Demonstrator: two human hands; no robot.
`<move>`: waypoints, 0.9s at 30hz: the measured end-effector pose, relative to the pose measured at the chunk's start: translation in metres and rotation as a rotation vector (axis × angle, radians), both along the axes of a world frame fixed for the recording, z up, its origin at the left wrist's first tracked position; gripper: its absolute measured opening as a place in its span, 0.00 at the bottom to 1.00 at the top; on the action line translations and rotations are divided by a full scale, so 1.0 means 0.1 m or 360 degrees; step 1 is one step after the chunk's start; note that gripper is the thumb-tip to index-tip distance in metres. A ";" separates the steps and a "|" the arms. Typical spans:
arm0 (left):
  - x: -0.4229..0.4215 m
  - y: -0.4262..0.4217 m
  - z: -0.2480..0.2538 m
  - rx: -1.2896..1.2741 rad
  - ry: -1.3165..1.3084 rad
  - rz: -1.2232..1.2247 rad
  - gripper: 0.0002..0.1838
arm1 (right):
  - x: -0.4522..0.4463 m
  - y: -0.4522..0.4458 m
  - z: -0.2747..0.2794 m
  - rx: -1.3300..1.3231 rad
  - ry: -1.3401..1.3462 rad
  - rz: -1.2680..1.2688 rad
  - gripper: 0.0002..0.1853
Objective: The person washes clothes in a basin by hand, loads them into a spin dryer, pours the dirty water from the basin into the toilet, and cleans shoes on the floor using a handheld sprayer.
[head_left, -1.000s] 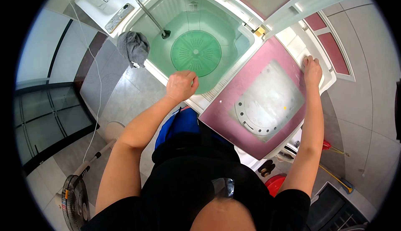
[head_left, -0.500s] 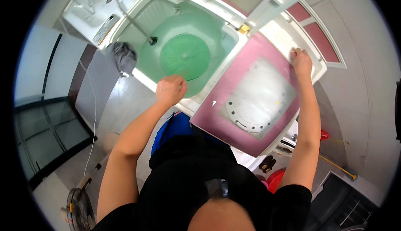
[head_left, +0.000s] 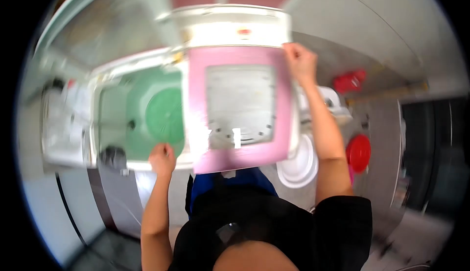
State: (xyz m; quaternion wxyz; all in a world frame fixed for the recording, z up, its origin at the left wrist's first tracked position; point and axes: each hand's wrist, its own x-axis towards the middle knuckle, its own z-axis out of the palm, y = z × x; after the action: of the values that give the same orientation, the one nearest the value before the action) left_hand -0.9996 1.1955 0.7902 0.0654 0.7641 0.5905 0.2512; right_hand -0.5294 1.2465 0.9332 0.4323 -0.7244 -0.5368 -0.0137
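Note:
A twin-tub washing machine stands in front of me. Its green wash tub [head_left: 115,116] is uncovered at the left, with a round green disc [head_left: 165,111] at the bottom. A pink lid [head_left: 282,109] with a clear window lies over the right side. My left hand [head_left: 162,158], fingers curled in and nothing visible in them, is at the wash tub's front rim. At the lid's back right corner, beside the white control panel [head_left: 220,33], my right hand [head_left: 301,61] has its fingers closed. Blur hides whether it grips the corner or something small.
A grey bag-like piece [head_left: 112,158] hangs at the tub's front left corner. Left of the machine is a white sink [head_left: 66,124]. On the floor at the right are white basins [head_left: 298,165] and a red basin [head_left: 359,153]. A raised cover [head_left: 110,23] stands behind the wash tub.
The view has swung round to the right, so the machine now appears level and further left. My right hand stays near the machine's back right end; my left stays by the tub rim.

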 end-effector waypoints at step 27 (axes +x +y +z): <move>0.02 -0.30 -0.03 0.0269 0.0020 -0.0056 0.19 | -4.35 -8.84 -2.95 -0.0260 0.2692 -0.2397 0.10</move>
State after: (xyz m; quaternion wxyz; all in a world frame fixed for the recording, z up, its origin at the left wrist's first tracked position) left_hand -0.9973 1.1659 0.7876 0.0016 0.7788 0.5541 0.2942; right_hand -0.9646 0.3626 0.6387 0.4895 -0.6658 0.5002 0.2586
